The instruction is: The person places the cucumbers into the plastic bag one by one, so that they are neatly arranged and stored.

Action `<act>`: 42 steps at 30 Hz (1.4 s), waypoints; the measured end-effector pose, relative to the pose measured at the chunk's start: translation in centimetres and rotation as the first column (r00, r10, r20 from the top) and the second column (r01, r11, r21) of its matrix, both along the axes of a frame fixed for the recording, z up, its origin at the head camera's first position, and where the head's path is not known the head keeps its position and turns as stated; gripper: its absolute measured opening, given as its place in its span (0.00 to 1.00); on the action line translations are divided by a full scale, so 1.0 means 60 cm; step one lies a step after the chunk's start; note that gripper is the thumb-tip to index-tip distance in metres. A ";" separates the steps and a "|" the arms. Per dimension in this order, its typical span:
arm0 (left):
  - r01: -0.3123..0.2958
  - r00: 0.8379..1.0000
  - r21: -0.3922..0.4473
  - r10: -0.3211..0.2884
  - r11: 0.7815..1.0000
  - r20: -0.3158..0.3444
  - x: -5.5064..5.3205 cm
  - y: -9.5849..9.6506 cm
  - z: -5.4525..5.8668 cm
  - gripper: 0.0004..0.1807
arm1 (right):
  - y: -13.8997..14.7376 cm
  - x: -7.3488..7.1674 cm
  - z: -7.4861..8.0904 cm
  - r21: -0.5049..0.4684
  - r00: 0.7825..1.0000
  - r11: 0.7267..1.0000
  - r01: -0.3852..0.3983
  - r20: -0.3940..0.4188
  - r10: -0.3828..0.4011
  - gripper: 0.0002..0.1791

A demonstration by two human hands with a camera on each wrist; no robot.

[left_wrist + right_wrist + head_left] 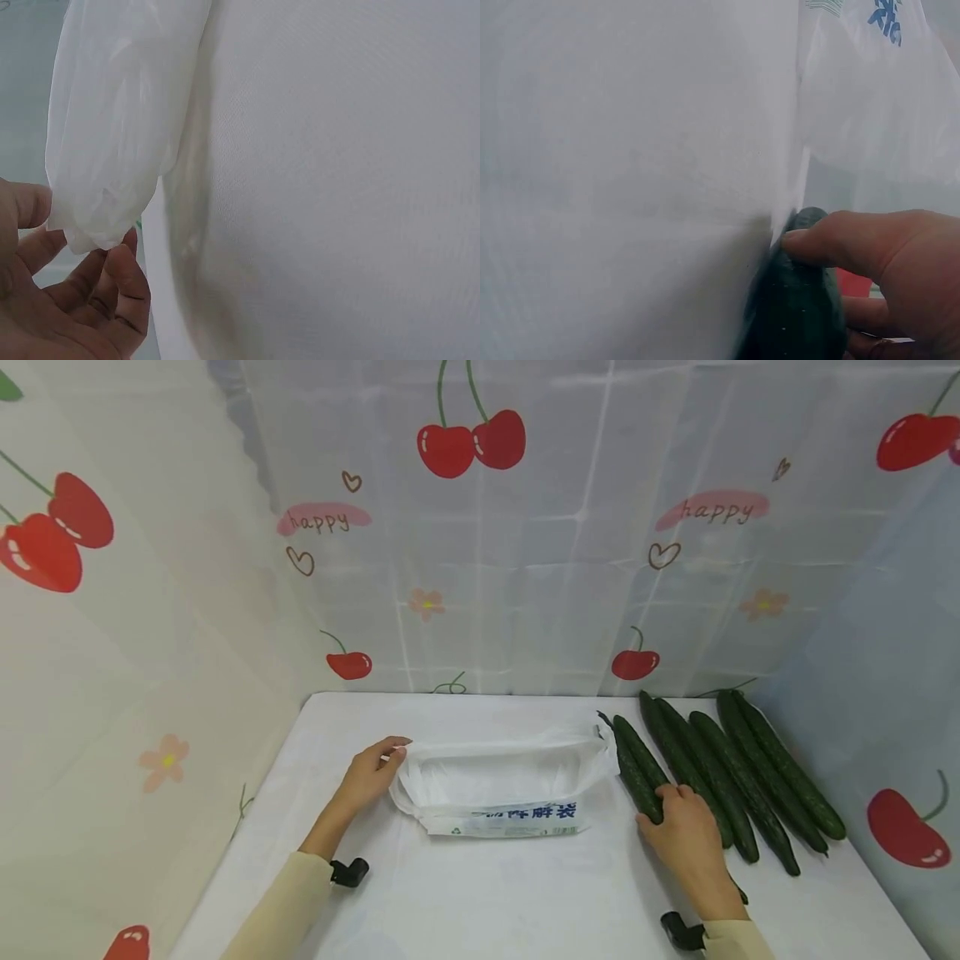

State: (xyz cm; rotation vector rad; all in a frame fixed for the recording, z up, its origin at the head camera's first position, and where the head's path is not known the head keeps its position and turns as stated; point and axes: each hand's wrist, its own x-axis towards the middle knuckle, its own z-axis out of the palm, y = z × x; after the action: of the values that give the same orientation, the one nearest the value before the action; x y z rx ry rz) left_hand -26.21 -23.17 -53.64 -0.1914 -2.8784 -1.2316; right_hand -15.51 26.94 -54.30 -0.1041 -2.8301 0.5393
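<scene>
A white plastic bag [498, 756] with blue printed characters lies on the table, its mouth spread open towards the head camera. At its left end, my left hand [369, 774] holds the rim; in the left wrist view the fingers [129, 274] pinch a corner of the thin plastic. To the right of the bag, my right hand [684, 835] grips a dark green cucumber [799, 315] at the left side of a row. The right wrist view has the thumb pressed on its upper side, with the other fingers partly hidden behind it.
Several more cucumbers [750, 768] lie side by side, slanting along the right of the white-covered table [480, 902]. Curtains [525, 568] with cherry prints stand behind and on both sides. A black wrist camera mount [349, 872] sits on each forearm.
</scene>
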 end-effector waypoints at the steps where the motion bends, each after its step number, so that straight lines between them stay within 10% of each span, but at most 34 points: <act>1: 0.007 1.000 0.004 -0.007 1.000 -0.002 0.000 0.001 0.000 0.21 | 0.001 -0.001 0.000 -0.007 1.000 1.000 -0.001 -0.003 0.001 0.30; 14: -0.024 0.995 0.047 0.029 0.999 -0.099 -0.002 0.004 0.001 0.12 | 0.019 -0.006 -0.007 -0.143 0.985 0.990 0.021 -0.164 -0.045 0.23; 42: -0.016 0.983 0.123 0.038 0.992 -0.181 0.007 0.005 0.009 0.11 | 0.033 -0.002 -0.009 -0.243 0.979 0.969 0.046 -0.180 -0.092 0.22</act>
State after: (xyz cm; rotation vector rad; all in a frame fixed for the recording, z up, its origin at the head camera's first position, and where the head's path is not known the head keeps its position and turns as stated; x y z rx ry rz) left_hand -25.82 -22.86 -53.09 -0.2488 -2.6344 -1.3043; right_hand -15.66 28.95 -54.86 -0.1857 -2.5567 0.8247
